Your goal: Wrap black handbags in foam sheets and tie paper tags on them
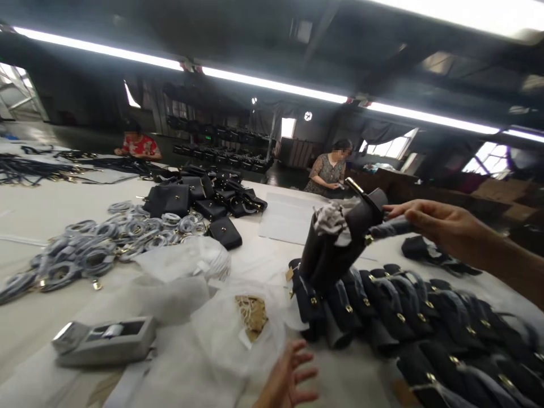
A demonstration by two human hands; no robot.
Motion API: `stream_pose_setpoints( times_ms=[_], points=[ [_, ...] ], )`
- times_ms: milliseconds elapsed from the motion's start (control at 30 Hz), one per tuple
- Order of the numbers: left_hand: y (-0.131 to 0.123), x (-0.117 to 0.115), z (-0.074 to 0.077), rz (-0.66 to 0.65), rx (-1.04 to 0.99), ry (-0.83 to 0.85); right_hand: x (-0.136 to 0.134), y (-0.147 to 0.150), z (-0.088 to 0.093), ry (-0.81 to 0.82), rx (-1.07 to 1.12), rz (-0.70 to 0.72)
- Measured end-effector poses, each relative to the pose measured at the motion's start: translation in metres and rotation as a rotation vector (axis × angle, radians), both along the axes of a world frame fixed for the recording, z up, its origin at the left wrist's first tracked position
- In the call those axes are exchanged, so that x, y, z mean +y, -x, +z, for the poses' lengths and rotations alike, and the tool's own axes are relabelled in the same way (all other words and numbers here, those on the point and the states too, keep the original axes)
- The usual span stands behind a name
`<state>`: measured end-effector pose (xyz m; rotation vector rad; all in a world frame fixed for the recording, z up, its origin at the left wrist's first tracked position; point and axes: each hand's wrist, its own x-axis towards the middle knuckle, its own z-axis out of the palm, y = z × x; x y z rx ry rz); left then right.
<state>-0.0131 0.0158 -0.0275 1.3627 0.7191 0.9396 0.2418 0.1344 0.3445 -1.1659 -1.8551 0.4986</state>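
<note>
My right hand is closed on the grey-wrapped handle of a black handbag. The bag is tilted above the table, its flap raised and crumpled white paper showing at its mouth. Low in the middle, my left hand is held with fingers spread and nothing in it. Beside that hand lie thin white wrapping sheets, with a brown tag and pale strings on top. Below the raised bag stand rows of black handbags with gold clasps and wrapped handles.
Wrapped coiled straps are heaped at left, near a pile of black bags. A grey tape dispenser sits front left. Black straps lie farther back. Two people work beyond the table.
</note>
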Motion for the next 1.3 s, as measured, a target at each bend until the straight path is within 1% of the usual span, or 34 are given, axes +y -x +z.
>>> stream_pose_setpoints(
  times_ms=[33, 67, 100, 133, 167, 200, 233, 267, 300, 333, 367, 400, 433, 467, 533, 567, 600, 633, 667, 700, 733, 767, 833, 900, 933, 967, 1033, 1100, 1133, 1167, 1233, 1267, 1300],
  points=[
    [0.004, -0.003, 0.005, -0.017, -0.103, 0.089, -0.021, 0.003, -0.02, 0.046, 0.03, 0.019],
    [0.007, -0.008, 0.008, -0.058, -0.33, 0.269, -0.041, 0.007, -0.046, 0.125, 0.051, 0.05],
    [0.01, -0.016, 0.01, -0.096, -0.515, 0.433, -0.061, 0.014, -0.077, 0.212, 0.076, 0.075],
    [0.01, -0.025, 0.01, -0.129, -0.592, 0.553, -0.081, 0.021, -0.113, 0.272, 0.104, 0.069],
    [0.01, -0.038, 0.006, -0.148, -0.597, 0.652, -0.1, 0.027, -0.15, 0.346, 0.123, 0.07],
    [0.008, -0.052, 0.0, -0.148, -0.54, 0.725, -0.119, 0.032, -0.188, 0.376, 0.159, 0.028],
    [0.006, -0.069, -0.01, -0.127, -0.455, 0.782, -0.136, 0.034, -0.224, 0.406, 0.13, -0.022],
    [0.004, -0.086, -0.02, -0.091, -0.374, 0.826, -0.153, 0.034, -0.257, 0.395, 0.072, -0.099],
    [0.001, -0.103, -0.032, -0.056, -0.301, 0.855, -0.167, 0.03, -0.285, 0.355, 0.039, -0.188],
    [-0.001, -0.117, -0.042, -0.034, -0.225, 0.857, -0.179, 0.024, -0.308, 0.321, 0.046, -0.28],
    [-0.002, -0.129, -0.05, -0.02, -0.129, 0.809, -0.19, 0.016, -0.324, 0.3, 0.077, -0.372],
    [-0.002, -0.136, -0.055, -0.005, -0.008, 0.697, -0.199, 0.007, -0.335, 0.303, 0.12, -0.448],
    [-0.002, -0.139, -0.056, 0.014, 0.132, 0.522, -0.206, -0.001, -0.341, 0.333, 0.161, -0.503],
    [-0.001, -0.138, -0.054, 0.041, 0.274, 0.297, -0.212, -0.008, -0.343, 0.382, 0.199, -0.537],
    [0.004, -0.128, -0.04, 0.073, 0.488, -0.239, -0.222, -0.014, -0.343, 0.49, 0.272, -0.55],
    [0.007, -0.121, -0.03, 0.04, 0.553, -0.506, -0.226, -0.013, -0.341, 0.529, 0.325, -0.547],
    [0.01, -0.113, -0.021, -0.034, 0.597, -0.749, -0.228, -0.011, -0.34, 0.553, 0.395, -0.546],
    [0.013, -0.106, -0.012, -0.13, 0.626, -0.954, -0.229, -0.007, -0.339, 0.57, 0.464, -0.539],
    [0.015, -0.099, -0.006, -0.226, 0.645, -1.109, -0.229, -0.002, -0.338, 0.587, 0.51, -0.52],
    [0.014, -0.092, -0.001, -0.305, 0.66, -1.213, -0.226, 0.004, -0.338, 0.604, 0.515, -0.488],
    [0.011, -0.087, 0.001, -0.357, 0.675, -1.269, -0.222, 0.009, -0.337, 0.617, 0.484, -0.447],
    [0.006, -0.083, 0.002, -0.387, 0.694, -1.291, -0.216, 0.013, -0.336, 0.625, 0.432, -0.407],
    [-0.013, -0.077, -0.001, -0.415, 0.745, -1.286, -0.2, 0.017, -0.331, 0.612, 0.313, -0.365],
    [-0.038, -0.076, -0.005, -0.408, 0.809, -1.265, -0.186, 0.012, -0.323, 0.568, 0.248, -0.395],
    [-0.051, -0.077, -0.007, -0.383, 0.846, -1.246, -0.183, 0.006, -0.317, 0.521, 0.224, -0.432],
    [-0.062, -0.079, -0.009, -0.348, 0.884, -1.221, -0.184, -0.002, -0.31, 0.44, 0.176, -0.482],
    [-0.078, -0.083, -0.01, -0.288, 0.955, -1.145, -0.201, -0.018, -0.298, 0.189, 0.029, -0.623],
    [-0.082, -0.089, -0.012, -0.277, 0.998, -1.07, -0.233, -0.029, -0.291, -0.046, -0.148, -0.735],
    [-0.082, -0.092, -0.013, -0.287, 1.005, -1.043, -0.252, -0.03, -0.291, -0.103, -0.224, -0.738],
    [-0.08, -0.094, -0.014, -0.3, 0.994, -1.022, -0.271, -0.028, -0.294, -0.103, -0.289, -0.68],
    [-0.077, -0.101, -0.016, -0.322, 0.932, -0.999, -0.303, -0.015, -0.307, -0.065, -0.426, -0.43],
    [-0.076, -0.104, -0.017, -0.332, 0.896, -0.986, -0.315, -0.005, -0.315, -0.037, -0.499, -0.312],
    [-0.076, -0.108, -0.017, -0.338, 0.868, -0.972, -0.322, 0.006, -0.324, -0.018, -0.567, -0.226]
  ],
)
